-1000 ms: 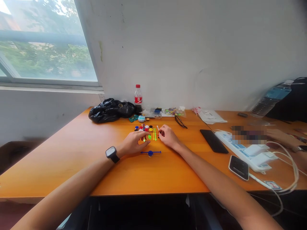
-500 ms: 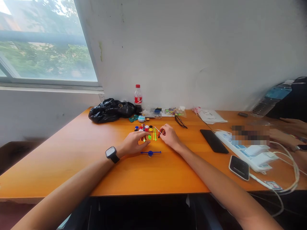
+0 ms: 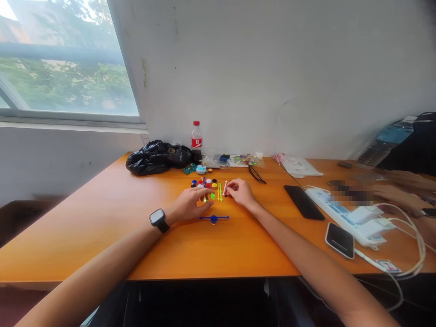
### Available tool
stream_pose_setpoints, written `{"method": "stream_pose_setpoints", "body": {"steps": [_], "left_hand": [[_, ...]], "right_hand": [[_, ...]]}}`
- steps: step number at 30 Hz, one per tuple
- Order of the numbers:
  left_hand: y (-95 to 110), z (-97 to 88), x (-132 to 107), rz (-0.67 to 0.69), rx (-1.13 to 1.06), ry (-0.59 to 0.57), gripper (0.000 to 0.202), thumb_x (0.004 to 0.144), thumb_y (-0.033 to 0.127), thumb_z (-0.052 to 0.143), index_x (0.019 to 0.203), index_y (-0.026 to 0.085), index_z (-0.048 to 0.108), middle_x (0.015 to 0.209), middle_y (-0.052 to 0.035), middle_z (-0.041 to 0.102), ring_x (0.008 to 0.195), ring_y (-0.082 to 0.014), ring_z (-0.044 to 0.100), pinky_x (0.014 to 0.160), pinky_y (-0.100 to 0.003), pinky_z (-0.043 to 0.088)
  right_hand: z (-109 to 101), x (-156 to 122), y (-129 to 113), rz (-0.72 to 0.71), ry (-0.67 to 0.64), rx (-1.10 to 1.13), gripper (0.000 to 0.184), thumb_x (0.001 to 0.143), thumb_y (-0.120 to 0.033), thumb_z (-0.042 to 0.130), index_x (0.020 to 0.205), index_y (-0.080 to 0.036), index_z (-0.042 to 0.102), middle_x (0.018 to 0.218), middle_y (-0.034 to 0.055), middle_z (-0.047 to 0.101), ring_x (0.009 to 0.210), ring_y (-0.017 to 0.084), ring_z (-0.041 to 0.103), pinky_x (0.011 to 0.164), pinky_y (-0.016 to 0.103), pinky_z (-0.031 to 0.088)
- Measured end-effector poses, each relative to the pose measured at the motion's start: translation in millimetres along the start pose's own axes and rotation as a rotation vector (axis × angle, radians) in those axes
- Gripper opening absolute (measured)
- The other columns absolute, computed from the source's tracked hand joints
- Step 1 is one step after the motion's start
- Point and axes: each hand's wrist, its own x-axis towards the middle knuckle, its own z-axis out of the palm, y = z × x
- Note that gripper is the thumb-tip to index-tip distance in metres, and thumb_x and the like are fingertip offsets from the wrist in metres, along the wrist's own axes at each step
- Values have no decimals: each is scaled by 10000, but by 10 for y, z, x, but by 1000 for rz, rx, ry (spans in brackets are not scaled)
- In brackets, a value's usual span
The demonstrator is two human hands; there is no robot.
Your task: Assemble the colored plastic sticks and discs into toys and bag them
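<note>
My right hand [image 3: 240, 192] pinches a white arrow [image 3: 225, 188] between thumb and fingers. Just left of it lie a yellow arrow [image 3: 218, 191] and a green arrow [image 3: 221, 192], side by side and pointing away from me. My left hand [image 3: 190, 202] rests on the table, thumb and fingers apart, partly around a green disc [image 3: 213, 196]. Beyond its fingers sits a cluster of small discs, among them a yellow disc [image 3: 214, 185] and a blue disc [image 3: 194, 182]; the hand covers some of them. Nearer me lies a blue arrow [image 3: 214, 218], crosswise, with a disc at its middle.
Toward the wall stand a black plastic bag [image 3: 158, 156], a cola bottle [image 3: 196, 141] and clear bags of small parts [image 3: 243, 159]. On the right are a black phone [image 3: 304, 202], a power strip [image 3: 335, 213] and a charging device [image 3: 339, 240]. Another person's hands [image 3: 397, 195] are at far right.
The white arrow in my right hand has turned from a slant to nearly parallel with the yellow and green arrows. My left hand has stayed in place.
</note>
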Motion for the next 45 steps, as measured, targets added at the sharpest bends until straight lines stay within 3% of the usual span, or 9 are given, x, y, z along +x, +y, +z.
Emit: {"method": "stream_pose_setpoints", "body": {"steps": [5,13,15,23,32,45], "left_hand": [[-1,2,-6,1,-5,-1,271,1003,363,622,1219,220,704,962,-41,746,837,-176,677,768,-293,513],[-2,10,-3,-1,-1,4,278,1002,372,628,1219,219,710,946,-41,747,829,-177,680,762,-289,518],[-3,9,-4,2,1,1,277,1002,369,628,1221,218,707,952,-41,746,834,-175,681,763,-285,517],[-18,19,-7,5,4,2,262,1000,363,632,1204,215,703,966,-36,747,837,-173,675,760,-288,505],[-7,12,-7,2,6,-5,274,1001,369,621,1211,214,705,961,-44,745,834,-176,675,757,-295,509],[-29,27,-16,5,3,1,275,999,372,630,1216,225,711,977,-45,754,840,-176,687,765,-290,524]], "right_hand": [[-30,-16,2,-85,-10,-116,153,882,-79,629,845,-166,749,932,73,699,736,166,646,750,299,540],[-45,-64,-19,-170,-93,-270,222,977,-172,609,1110,-169,788,1106,120,684,1035,235,676,979,357,517],[-41,-68,-34,-179,-114,-282,214,984,-197,617,1098,-174,796,1148,129,681,1071,245,672,993,365,515],[-31,-36,-9,-245,-136,-235,121,921,-139,671,975,-171,774,1076,114,734,1024,238,685,956,350,524],[-33,-35,-26,-293,-172,-138,199,846,-72,641,986,-166,746,996,83,725,915,213,684,881,320,525],[-114,11,27,-267,-188,-233,253,795,-18,590,902,-168,763,925,63,685,804,180,613,766,276,475]]}}
